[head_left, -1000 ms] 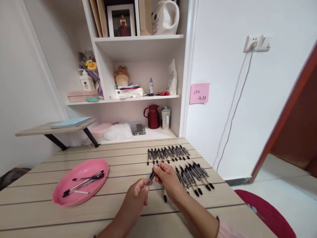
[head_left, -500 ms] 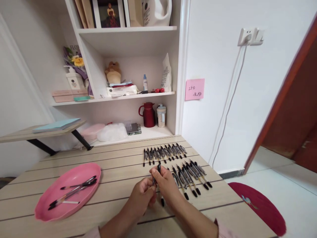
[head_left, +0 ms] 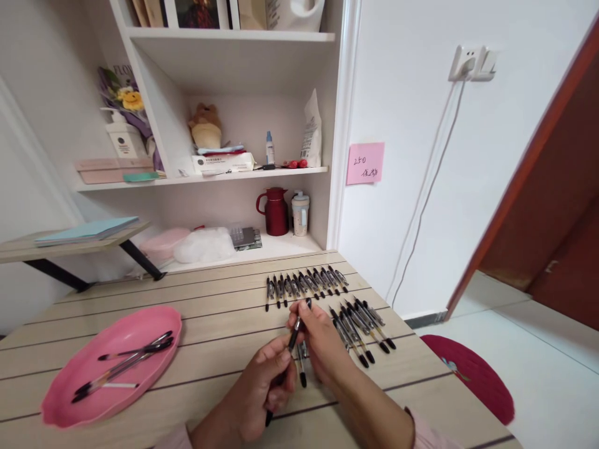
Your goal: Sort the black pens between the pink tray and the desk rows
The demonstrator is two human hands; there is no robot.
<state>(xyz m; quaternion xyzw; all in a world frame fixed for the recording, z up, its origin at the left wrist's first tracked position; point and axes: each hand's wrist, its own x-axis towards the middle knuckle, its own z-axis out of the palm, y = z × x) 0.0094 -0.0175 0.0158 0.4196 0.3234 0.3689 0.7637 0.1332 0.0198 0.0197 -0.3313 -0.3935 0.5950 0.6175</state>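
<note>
A black pen point(head_left: 295, 332) slants between my two hands, low over the table. My left hand point(head_left: 264, 380) is closed round its lower part, and a black end pokes out below the fingers. Thumb and fingers of my right hand point(head_left: 322, 337) pinch the upper part near the top end. Under my hands lies another pen point(head_left: 302, 368), partly covered. To the right of my right hand is a row of pens point(head_left: 358, 327) with clear barrels and black ends. A second row of pens point(head_left: 304, 284) lies farther back.
A pink tray point(head_left: 159, 318) on the left holds several pens and a white stick. Behind the table point(head_left: 219, 324) stands a white shelf unit point(head_left: 234, 37) with a red jug point(head_left: 276, 212) and a cup point(head_left: 300, 213). A small raised stand point(head_left: 135, 234) is at back left, a red stool point(head_left: 472, 374) at right.
More of the pen between my hands now shows, with its lower end visible below my left hand. My right hand has moved slightly right. The whole view has shifted a little.
</note>
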